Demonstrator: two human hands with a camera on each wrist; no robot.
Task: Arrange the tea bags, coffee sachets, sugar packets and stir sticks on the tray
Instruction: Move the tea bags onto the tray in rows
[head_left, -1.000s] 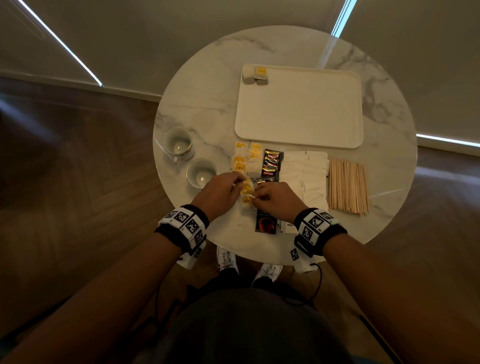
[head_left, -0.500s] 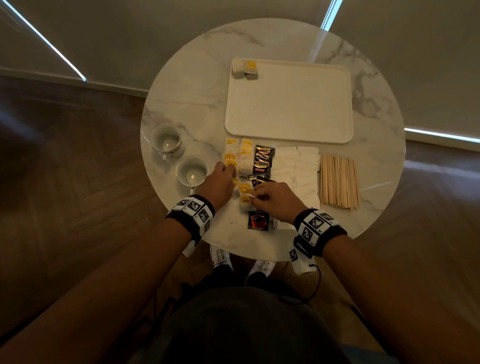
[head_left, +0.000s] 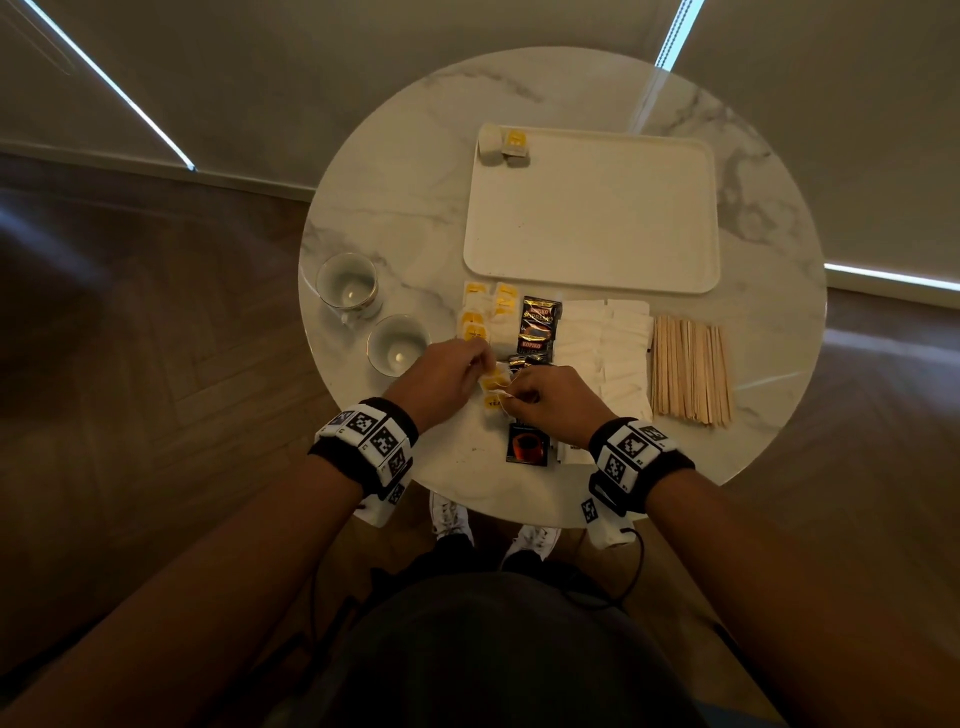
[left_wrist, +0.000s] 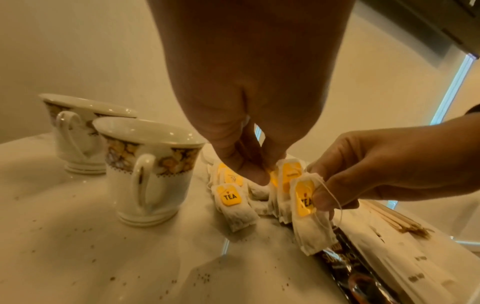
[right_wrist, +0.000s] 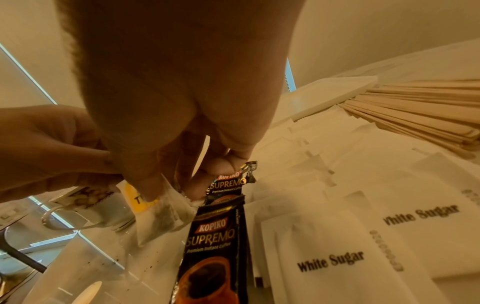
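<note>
- The cream tray (head_left: 592, 270) sits on the far half of the round marble table (head_left: 395, 208). In its far-left corner lies a small cluster of tea bags on the tray (head_left: 506, 148), one showing a yellow tag; the rest of the tray surface is bare.
- Two teacups with a floral band stand at the left of the table: the far cup (head_left: 349, 283) and the near cup (head_left: 397, 343), touching or nearly so. Only a bright glint shows at the bottom of each; what they contain cannot be told.
- Near the tray's near edge, in a row from left to right: loose tea bags (head_left: 480, 317), black coffee sachets (head_left: 540, 325), white sugar packets (head_left: 605, 353) overlapping one another, and a stack of wooden stir sticks (head_left: 691, 366) at the right.
- Another coffee sachet (head_left: 527, 441) lies at the near edge of the table, just beside the right wrist.
- The left hand (head_left: 441, 374) has its fingertips curled down into the tea-bag pile, thumb and fingers pinching one tea bag (left_wrist: 285, 179) by its top.
- The right hand (head_left: 553, 400) pinches another yellow-tagged tea bag (left_wrist: 309, 214) between thumb and forefinger, the bag hanging below the fingers with its string looping out, just above the table and a coffee sachet.
- The two hands are almost touching over the pile.
- Dark specks are scattered on the tabletop near the cups.
</note>
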